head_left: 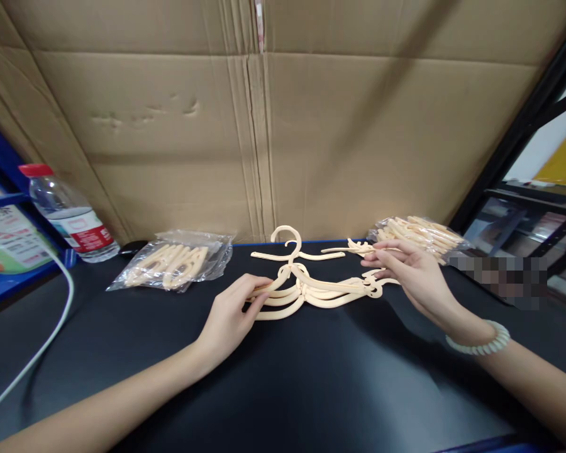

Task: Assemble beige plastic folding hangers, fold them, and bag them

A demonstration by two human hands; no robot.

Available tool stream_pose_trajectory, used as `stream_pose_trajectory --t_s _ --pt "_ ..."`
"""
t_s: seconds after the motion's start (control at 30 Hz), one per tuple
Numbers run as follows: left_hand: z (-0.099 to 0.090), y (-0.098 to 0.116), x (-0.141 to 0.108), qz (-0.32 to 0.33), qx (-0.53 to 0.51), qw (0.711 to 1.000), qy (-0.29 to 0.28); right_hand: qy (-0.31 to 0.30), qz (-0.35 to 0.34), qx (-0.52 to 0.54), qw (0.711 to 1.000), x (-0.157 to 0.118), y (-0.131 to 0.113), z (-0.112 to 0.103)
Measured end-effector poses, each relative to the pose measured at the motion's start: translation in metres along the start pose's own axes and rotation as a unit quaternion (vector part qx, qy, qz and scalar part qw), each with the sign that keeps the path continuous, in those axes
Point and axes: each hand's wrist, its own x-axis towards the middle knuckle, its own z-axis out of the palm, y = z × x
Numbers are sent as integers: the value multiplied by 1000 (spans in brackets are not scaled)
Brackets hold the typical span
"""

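Hangers (330, 302) call for a light, even grip: left fingers (258, 281) clamp one arm, right fingers (395, 245) pinch a slim piece (343, 250).

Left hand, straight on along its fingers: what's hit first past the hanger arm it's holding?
Probably the middle of the stacked hangers, just beyond the fingertips of the left hand. Depth is unclear from this single view, so it might pass slightly above them.
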Motion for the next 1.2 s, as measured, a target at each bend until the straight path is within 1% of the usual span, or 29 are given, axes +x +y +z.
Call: stream_pose_trajectory --t_s 0.13,0.27,0.33,0.5,0.6,0.7,0.77,0.87,1.0,1.1,1.2 --pt "-1 2 1 0 10 1000 -11 4 15 -7 1000 3 6 -2" --pt "0 2 2 5 14 1000 -9 22 12 -6 1000 6 12 -1" --pt "0 1 2 7 13 1000 -7 24 22 4 999 6 13 0" --pt "1 -1 0 2 7 1000 -9 -7 81 71 994 2 15 3" --pt "1 0 1 0 -1 1000 -10 -52 118 102 986 1 16 2" --pt "0 2 1 -3 -2 1000 -13 -90 142 104 980 2 17 -2" --pt "0 2 2 -3 1 1000 -14 -82 145 99 981 3 17 -4" --pt "0 2 1 -1 4 1000 -13 -62 125 87 986 3 17 -3" --pt "1 1 -1 -8 -2 1000 -10 -74 108 61 989 -2 18 4" --pt "2 0 -1 -10 -5 1000 -9 -91 123 77 985 -5 18 9" --pt "2 0 -1 -9 -7 1000 -4 -92 156 98 979 -4 17 9"
